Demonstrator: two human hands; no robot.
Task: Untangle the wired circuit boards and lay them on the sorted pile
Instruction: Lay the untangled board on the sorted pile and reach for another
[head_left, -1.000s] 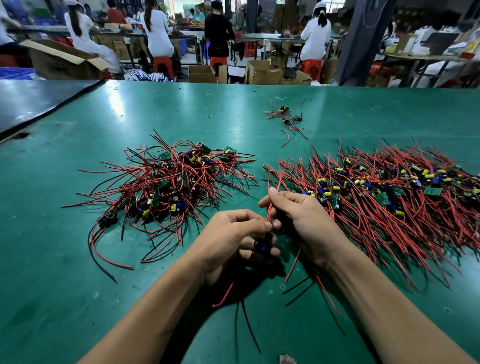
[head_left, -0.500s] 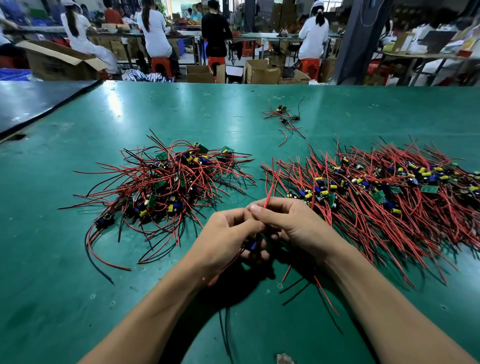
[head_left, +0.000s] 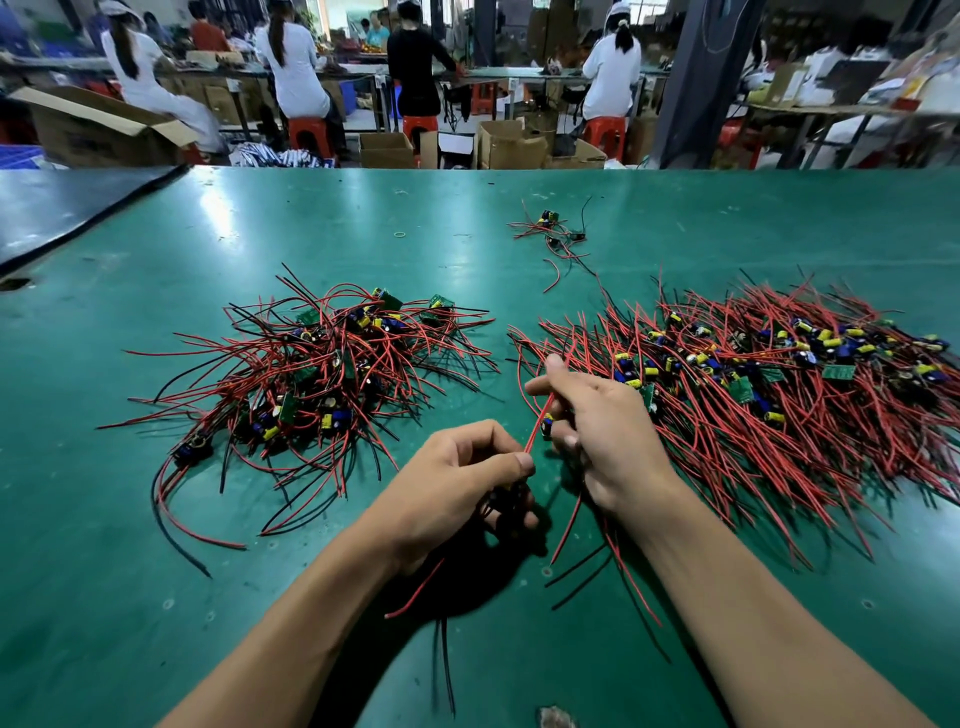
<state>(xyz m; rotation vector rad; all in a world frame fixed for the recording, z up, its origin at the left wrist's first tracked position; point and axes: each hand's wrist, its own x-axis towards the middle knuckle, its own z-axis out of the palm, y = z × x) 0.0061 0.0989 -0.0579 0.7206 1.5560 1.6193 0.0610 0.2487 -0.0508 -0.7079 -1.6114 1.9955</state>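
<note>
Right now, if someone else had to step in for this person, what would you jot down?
Left hand grips a dark wired board; right hand grips another, a red wire stretched between them.
Tangled pile lies left, sorted pile right, a few strays farther back.
Done: many boards laid out right.
Left: part this pair, lay it on the sorted pile, then work through the tangle.

Open strip of green table (head_left: 498, 291) ahead between the hands, tangled heap (head_left: 322, 374) blocking ahead-left of the left hand (head_left: 452, 483), sorted pile (head_left: 753, 395) against the right hand (head_left: 608, 431), held wires (head_left: 568, 525) trailing beneath both wrists
</note>
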